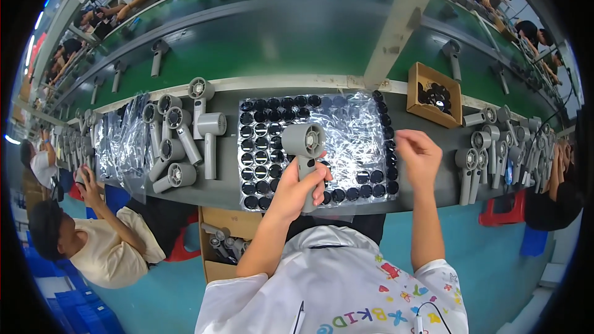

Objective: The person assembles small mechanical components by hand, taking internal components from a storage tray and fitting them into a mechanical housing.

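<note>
Above the grey bench point(224, 190), fan point(299, 143) tight in left hand point(289, 193), right hand point(423, 157) well apart, its grip unclear.

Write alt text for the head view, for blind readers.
A left hand holds a grey fan over round black parts and clear plastic; the right hand is near the plastic's right edge. More fans sit on either side, with a green belt beyond.

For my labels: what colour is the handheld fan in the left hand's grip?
The handheld fan is mostly grey, clearest in the head view.
</note>
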A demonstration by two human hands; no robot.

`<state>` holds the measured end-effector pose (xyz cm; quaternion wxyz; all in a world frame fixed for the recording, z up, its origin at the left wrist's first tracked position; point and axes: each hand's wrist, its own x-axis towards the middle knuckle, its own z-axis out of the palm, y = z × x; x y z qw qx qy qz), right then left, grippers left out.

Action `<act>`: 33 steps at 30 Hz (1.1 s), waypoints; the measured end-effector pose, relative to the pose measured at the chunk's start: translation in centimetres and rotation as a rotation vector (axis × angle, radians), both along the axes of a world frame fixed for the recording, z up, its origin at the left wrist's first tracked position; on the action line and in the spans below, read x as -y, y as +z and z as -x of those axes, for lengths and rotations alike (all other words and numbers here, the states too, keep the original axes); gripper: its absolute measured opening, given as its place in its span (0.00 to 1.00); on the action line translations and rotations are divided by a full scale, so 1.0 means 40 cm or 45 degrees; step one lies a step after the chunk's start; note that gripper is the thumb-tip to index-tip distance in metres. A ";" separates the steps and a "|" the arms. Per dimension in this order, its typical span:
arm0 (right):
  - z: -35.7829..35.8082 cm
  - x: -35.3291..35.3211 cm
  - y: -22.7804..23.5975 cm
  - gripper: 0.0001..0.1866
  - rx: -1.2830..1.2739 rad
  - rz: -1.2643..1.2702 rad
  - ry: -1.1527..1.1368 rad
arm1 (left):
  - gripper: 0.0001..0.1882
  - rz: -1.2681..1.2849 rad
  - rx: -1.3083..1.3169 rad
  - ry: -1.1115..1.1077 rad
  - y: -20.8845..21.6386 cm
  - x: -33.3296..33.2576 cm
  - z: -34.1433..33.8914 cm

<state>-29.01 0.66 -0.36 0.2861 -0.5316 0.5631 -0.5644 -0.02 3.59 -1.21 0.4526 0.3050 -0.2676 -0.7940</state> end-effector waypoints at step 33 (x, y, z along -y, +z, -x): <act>-0.267 -0.081 0.097 0.36 -1.133 0.415 0.602 | 0.23 0.017 0.305 -0.021 -0.028 -0.012 0.045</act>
